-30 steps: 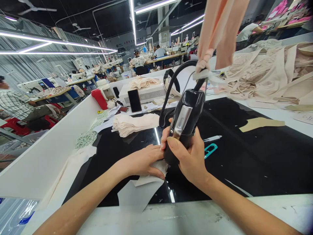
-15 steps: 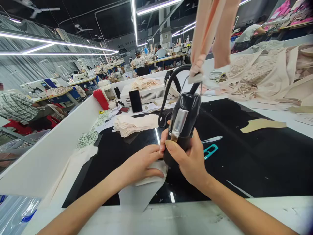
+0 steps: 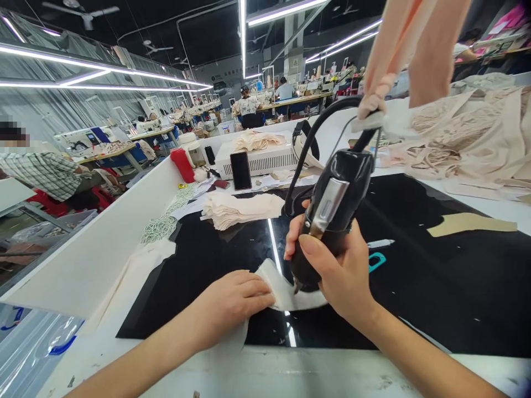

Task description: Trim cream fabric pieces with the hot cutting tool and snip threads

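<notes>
My right hand (image 3: 338,268) grips a black handheld power tool (image 3: 332,207) with a silver clip, held upright and tilted right; its tip touches a white fabric piece (image 3: 284,290) on the glossy black work surface (image 3: 435,276). A black cord (image 3: 309,143) loops up from the tool to a hanging strap. My left hand (image 3: 230,301) lies flat on the same fabric piece, pressing it down just left of the tool's tip.
A stack of cream fabric pieces (image 3: 243,209) lies behind. A teal thread snip (image 3: 376,261) and a pen (image 3: 380,243) lie right of the tool. A white box (image 3: 265,157), a phone (image 3: 241,170) and a red bottle (image 3: 182,165) stand at the back. Beige garments (image 3: 468,138) heap at right. People work at far tables.
The tool has shifted right and tilted more. My left hand has slid back toward me and left, and more of the white fabric now shows between the hands.
</notes>
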Action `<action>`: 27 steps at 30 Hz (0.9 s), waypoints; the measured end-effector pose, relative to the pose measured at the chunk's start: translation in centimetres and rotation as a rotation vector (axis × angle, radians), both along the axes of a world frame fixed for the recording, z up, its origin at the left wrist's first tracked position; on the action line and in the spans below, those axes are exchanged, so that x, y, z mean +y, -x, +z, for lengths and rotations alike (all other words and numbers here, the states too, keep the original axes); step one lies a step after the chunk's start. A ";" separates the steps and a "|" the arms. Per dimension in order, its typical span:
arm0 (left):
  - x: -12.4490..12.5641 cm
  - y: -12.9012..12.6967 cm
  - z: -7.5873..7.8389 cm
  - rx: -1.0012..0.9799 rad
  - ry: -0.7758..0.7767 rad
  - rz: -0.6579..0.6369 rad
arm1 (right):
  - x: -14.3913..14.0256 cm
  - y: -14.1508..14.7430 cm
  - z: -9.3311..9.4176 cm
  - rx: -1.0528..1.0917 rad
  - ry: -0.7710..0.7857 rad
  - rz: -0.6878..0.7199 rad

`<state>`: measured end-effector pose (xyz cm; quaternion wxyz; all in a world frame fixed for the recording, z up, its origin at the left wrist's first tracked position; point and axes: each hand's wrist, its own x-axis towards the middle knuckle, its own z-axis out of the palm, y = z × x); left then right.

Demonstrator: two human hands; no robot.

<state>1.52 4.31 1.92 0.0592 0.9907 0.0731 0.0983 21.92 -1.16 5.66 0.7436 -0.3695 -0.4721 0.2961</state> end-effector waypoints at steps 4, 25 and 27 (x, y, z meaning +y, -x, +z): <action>0.4 0.1 0.4 -0.025 0.020 -0.038 | 0.1 0.2 -0.1 0.010 -0.001 0.027; 1.5 -3.1 -1.2 -0.023 0.095 0.174 | -2.1 -1.0 -1.4 0.029 0.035 0.031; 1.4 -2.7 -1.3 -0.025 0.079 0.169 | -2.5 -1.3 -1.5 0.023 0.026 0.029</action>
